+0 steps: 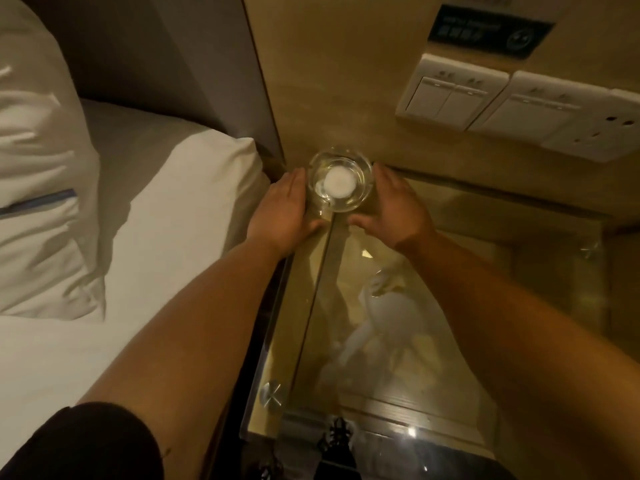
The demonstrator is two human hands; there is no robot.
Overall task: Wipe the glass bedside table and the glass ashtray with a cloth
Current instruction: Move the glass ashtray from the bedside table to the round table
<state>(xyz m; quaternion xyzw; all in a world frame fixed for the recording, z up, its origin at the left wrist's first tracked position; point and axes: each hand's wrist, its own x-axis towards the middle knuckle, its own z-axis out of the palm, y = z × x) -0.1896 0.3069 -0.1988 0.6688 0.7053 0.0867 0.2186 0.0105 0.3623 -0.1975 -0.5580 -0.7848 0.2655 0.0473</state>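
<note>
A round clear glass ashtray with a white disc in its middle stands at the far end of the glass bedside table, close to the wall. My left hand lies against its left side with fingers fairly straight and the thumb reaching under its near edge. On the other side, my right hand mirrors this, fingers along the rim and thumb pointing in. No cloth is in view.
The bed with a white sheet and pillow borders the table on the left. Wall switches and a socket sit on the tan wall panel behind. A metal fitting marks the table's near left corner.
</note>
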